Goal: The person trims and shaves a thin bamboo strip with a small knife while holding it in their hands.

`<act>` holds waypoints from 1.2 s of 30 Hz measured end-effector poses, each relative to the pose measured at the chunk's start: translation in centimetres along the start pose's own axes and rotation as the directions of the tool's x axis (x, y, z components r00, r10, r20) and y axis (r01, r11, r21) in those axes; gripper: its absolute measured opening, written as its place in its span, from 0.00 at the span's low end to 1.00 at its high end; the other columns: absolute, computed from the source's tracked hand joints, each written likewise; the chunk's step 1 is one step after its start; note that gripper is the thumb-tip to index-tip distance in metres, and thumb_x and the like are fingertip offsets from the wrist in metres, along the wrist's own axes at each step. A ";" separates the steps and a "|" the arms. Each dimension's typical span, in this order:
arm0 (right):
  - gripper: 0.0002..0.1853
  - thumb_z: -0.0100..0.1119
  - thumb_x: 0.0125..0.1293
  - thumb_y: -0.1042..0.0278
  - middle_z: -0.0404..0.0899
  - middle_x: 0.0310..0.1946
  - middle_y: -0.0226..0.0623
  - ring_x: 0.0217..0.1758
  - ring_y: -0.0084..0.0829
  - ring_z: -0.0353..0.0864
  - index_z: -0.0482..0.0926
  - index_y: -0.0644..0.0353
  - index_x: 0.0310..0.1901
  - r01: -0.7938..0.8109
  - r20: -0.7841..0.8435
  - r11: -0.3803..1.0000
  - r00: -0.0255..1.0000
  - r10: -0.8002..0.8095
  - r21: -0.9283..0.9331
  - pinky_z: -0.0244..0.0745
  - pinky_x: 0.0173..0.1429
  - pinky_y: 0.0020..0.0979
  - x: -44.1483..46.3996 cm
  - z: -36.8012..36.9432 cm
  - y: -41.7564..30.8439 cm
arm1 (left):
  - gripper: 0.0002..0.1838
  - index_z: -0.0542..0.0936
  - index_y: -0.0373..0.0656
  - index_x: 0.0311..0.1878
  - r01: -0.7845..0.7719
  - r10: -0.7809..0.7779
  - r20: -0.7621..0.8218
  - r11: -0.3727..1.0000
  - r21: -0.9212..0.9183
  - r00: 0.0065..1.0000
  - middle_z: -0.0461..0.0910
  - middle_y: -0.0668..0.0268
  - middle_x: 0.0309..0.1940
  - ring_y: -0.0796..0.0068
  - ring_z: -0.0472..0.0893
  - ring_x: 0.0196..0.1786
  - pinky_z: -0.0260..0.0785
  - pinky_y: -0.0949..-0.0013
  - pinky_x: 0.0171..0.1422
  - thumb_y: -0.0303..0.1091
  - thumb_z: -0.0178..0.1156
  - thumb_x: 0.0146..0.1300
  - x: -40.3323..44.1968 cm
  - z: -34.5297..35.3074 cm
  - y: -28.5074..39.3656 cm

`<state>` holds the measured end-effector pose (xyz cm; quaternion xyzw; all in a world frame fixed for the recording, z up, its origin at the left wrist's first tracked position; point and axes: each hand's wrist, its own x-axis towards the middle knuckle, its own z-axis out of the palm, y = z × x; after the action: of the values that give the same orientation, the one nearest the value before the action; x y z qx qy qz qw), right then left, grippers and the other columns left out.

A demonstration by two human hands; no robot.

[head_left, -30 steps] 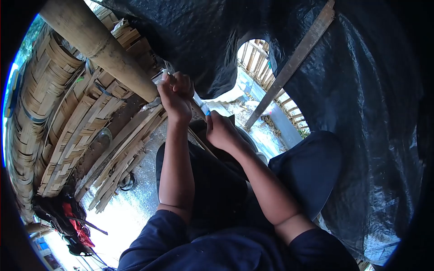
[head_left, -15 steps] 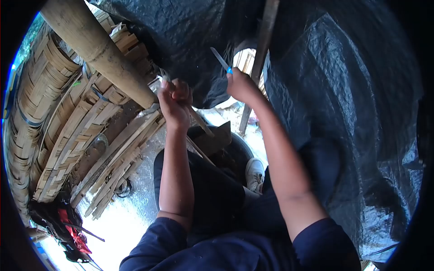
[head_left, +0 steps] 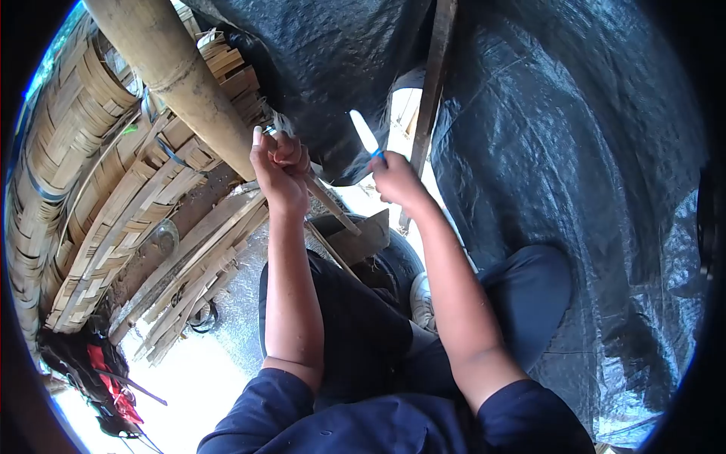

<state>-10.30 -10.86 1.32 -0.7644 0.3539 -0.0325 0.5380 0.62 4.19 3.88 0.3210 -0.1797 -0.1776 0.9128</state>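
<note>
My right hand is closed round the blue handle of a small knife. Its bright blade points up and to the left. To the left, my left hand is raised with its fingers curled in. Pale thin strands show just above those fingers, but what the fist holds is hidden. A gap separates the two hands, and the blade does not touch the left one. Behind and below the left fist, a wooden stick slants down to a dark flat piece over a round black container.
A thick bamboo pole slants down from upper left, close to my left hand. Woven bamboo panels and split strips lie along the left. Black plastic sheeting hangs behind and on the right, beside a dark upright post.
The right hand and knife have moved down in view, and the blade now catches more light. My left hand has shifted slightly left and stays closed.
</note>
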 end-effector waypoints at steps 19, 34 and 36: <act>0.23 0.64 0.52 0.69 0.76 0.44 0.54 0.48 0.52 0.79 0.64 0.67 0.45 -0.010 -0.736 0.840 0.489 -0.469 -0.542 0.77 0.52 0.44 30.4 -14.1 -1.5 | 0.31 0.55 0.48 0.16 0.083 -0.089 0.067 0.993 0.087 0.994 0.51 0.76 0.14 0.83 0.50 0.17 0.40 0.74 0.21 0.59 0.42 0.70 0.6 2.7 -3.3; 0.21 0.64 0.56 0.62 0.79 0.36 0.55 0.43 0.50 0.82 0.65 0.66 0.42 -0.031 -0.799 0.900 0.475 -0.369 -0.434 0.79 0.45 0.43 32.0 -14.0 -1.8 | 0.33 0.58 0.45 0.15 0.107 -0.135 0.140 0.976 0.189 0.981 0.55 0.73 0.11 0.83 0.51 0.16 0.42 0.75 0.21 0.61 0.38 0.70 0.7 4.1 -4.1; 0.23 0.67 0.54 0.62 0.80 0.34 0.55 0.43 0.51 0.82 0.65 0.67 0.42 0.019 -0.781 0.907 0.502 -0.372 -0.420 0.79 0.46 0.44 29.5 -13.8 -2.1 | 0.33 0.57 0.46 0.15 0.099 -0.127 0.149 0.978 0.183 0.981 0.55 0.74 0.12 0.83 0.51 0.16 0.41 0.75 0.21 0.61 0.39 0.70 0.6 4.2 -4.2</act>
<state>6.92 -38.52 -0.87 -0.7705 0.4788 -0.3963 0.1414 -1.57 -1.34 4.31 0.3942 -0.2487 -0.2379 0.8521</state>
